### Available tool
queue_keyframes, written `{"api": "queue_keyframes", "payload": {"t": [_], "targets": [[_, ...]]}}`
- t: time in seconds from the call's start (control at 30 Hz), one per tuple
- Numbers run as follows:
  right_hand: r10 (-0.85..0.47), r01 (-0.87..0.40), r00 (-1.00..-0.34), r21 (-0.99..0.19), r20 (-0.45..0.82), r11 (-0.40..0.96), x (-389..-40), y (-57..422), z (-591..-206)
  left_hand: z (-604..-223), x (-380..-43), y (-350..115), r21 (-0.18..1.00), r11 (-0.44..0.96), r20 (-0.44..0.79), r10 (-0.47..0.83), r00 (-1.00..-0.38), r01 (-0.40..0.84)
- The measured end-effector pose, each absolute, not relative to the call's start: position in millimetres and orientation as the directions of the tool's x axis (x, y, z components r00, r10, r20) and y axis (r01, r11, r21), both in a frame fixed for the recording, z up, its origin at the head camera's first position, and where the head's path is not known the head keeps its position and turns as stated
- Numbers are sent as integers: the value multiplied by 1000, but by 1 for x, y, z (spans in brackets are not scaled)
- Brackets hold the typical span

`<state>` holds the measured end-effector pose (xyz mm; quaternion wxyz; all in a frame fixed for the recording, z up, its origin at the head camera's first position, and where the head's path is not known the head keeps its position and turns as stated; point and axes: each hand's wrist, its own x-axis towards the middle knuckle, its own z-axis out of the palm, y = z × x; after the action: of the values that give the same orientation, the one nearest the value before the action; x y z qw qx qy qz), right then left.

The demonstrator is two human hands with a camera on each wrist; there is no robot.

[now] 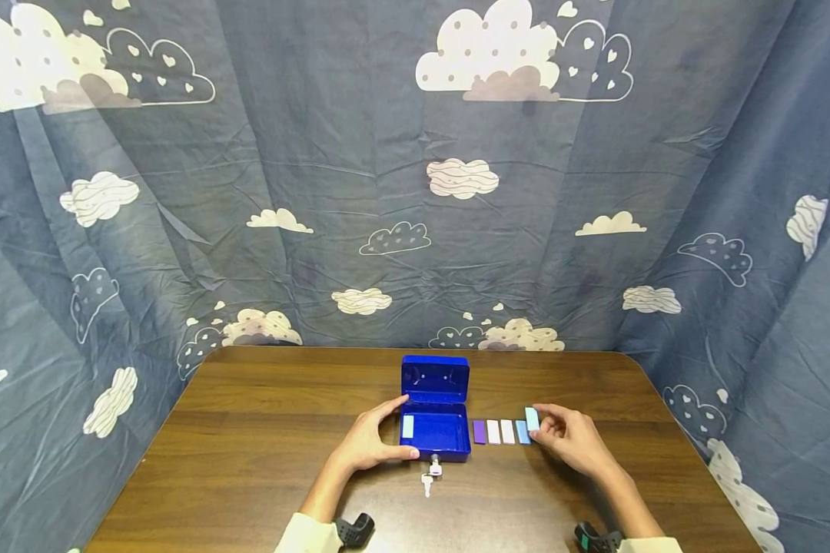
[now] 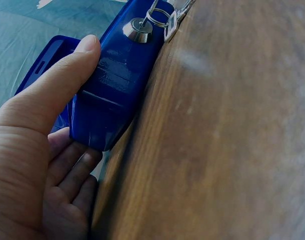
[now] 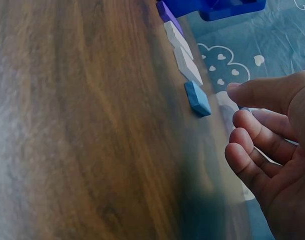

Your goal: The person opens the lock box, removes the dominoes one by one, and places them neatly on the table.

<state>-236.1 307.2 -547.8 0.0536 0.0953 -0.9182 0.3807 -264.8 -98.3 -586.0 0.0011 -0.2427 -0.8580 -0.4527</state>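
A blue metal cash box (image 1: 469,442) stands on the table with its lid raised at the back. My left hand (image 1: 372,439) holds it by the left side, thumb at the front wall and fingers toward the rear corner. Inside, at the left, lies a pale block (image 1: 407,426). My right hand (image 1: 572,439) pinches a light blue block (image 1: 532,418) between thumb and fingertips; in the right wrist view the fingers mostly hide it. Just left of that hand, a blue block (image 3: 197,99), two white blocks (image 3: 187,66) and a purple block (image 3: 169,16) lie in a row.
A key sits in the lock (image 2: 138,30) on the box front, and a second key (image 1: 427,484) hangs from its ring onto the table. Brown wooden tabletop (image 1: 249,430) surrounds the box. A cloud-patterned grey-blue curtain (image 1: 318,192) hangs behind and at both sides.
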Motion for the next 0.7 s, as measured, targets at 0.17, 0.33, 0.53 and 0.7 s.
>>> {"api": "queue_keyframes", "payload": {"t": [0.17, 0.33, 0.53, 0.7], "targets": [[-126, -191, -982, -695, 144, 694, -236, 309, -552, -584, -264, -98, 776, 479, 213, 413, -886, 410], [-124, -186, -982, -690, 140, 699, -234, 310, -555, -585, -264, -98, 776, 478, 213, 416, -884, 412], [-115, -181, -983, -671, 141, 719, -235, 311, -559, -586, -264, -98, 777, 478, 212, 414, -885, 410], [-93, -150, -988, -661, 120, 735, -236, 313, -561, -587, -264, -98, 777, 483, 206, 412, -888, 405]]}}
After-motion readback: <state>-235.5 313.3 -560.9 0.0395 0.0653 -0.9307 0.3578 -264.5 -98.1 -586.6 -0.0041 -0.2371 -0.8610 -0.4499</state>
